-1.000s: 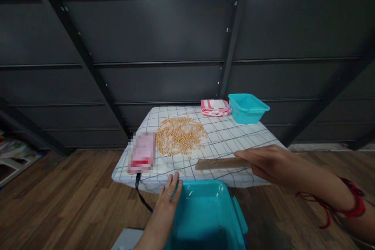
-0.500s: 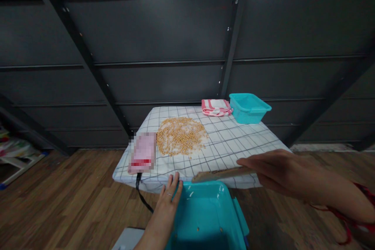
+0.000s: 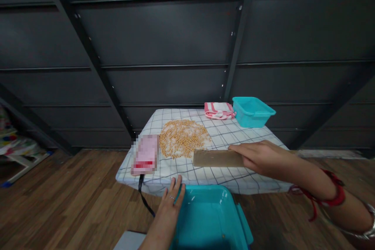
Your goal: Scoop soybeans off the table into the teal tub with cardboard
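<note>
My right hand (image 3: 259,156) grips one end of a flat brown strip of cardboard (image 3: 218,158). The strip stands on its long edge on the checked cloth, close to the near right side of a spread of yellowish beans (image 3: 184,138). White grains or powder lie among the beans. Stretched fingers of my left hand (image 3: 172,197), with a ring on one, lie along the left rim of a teal tub (image 3: 205,218) just below the table's near edge. A bean or so shows on the tub floor. My left palm and thumb are hidden.
On the checked tablecloth (image 3: 227,136) stands a smaller teal basket (image 3: 253,113) at the back right, beside a folded pink-striped towel (image 3: 219,110). A blurred pink pouch (image 3: 146,152) with a black strap lies at the left. A dark panelled wall (image 3: 166,86) rises behind.
My right hand has carried the cardboard strip forward over the cloth towards the beans, and its broad face now shows. My left hand stays at the tub rim. The view has shifted slightly.
</note>
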A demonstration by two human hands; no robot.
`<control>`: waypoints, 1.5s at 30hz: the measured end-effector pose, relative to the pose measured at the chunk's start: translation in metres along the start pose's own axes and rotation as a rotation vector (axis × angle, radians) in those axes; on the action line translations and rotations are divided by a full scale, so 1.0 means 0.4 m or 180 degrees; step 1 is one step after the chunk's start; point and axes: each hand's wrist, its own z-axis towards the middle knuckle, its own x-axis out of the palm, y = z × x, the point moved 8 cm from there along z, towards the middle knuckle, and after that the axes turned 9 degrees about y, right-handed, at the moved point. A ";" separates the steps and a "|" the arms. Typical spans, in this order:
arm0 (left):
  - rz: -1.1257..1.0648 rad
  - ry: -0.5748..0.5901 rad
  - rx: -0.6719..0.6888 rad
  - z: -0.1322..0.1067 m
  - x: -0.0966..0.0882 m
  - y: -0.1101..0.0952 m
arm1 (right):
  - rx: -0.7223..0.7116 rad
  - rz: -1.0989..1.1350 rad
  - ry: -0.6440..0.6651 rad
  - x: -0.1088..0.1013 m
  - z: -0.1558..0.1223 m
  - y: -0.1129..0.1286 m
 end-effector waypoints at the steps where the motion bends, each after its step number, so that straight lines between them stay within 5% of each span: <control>1: 0.0004 -0.0001 -0.0006 0.000 -0.002 -0.001 | 0.0021 0.0064 0.0078 0.004 0.005 -0.010; 8: -0.0003 -0.0033 -0.0007 -0.002 -0.003 0.001 | 0.0179 0.0273 0.0465 0.006 0.040 -0.085; 13: -0.0045 -0.0078 -0.0007 -0.003 0.002 0.007 | 0.0164 0.0441 0.0423 -0.019 0.055 -0.087; 19: -0.0014 -0.0070 0.0030 -0.003 -0.001 0.001 | 0.0168 0.0636 0.0741 0.011 0.084 -0.096; 30: -0.0002 -0.0013 0.0021 -0.002 0.019 0.012 | 0.0312 0.0469 0.0557 0.017 0.092 -0.197; 36: -0.0034 -0.0040 0.0043 -0.002 0.004 0.004 | 0.0319 0.0352 0.0468 -0.015 0.082 -0.171; 45: 0.0029 -0.0116 0.0077 -0.003 0.002 0.003 | 0.0323 0.0037 0.0461 0.010 0.069 -0.097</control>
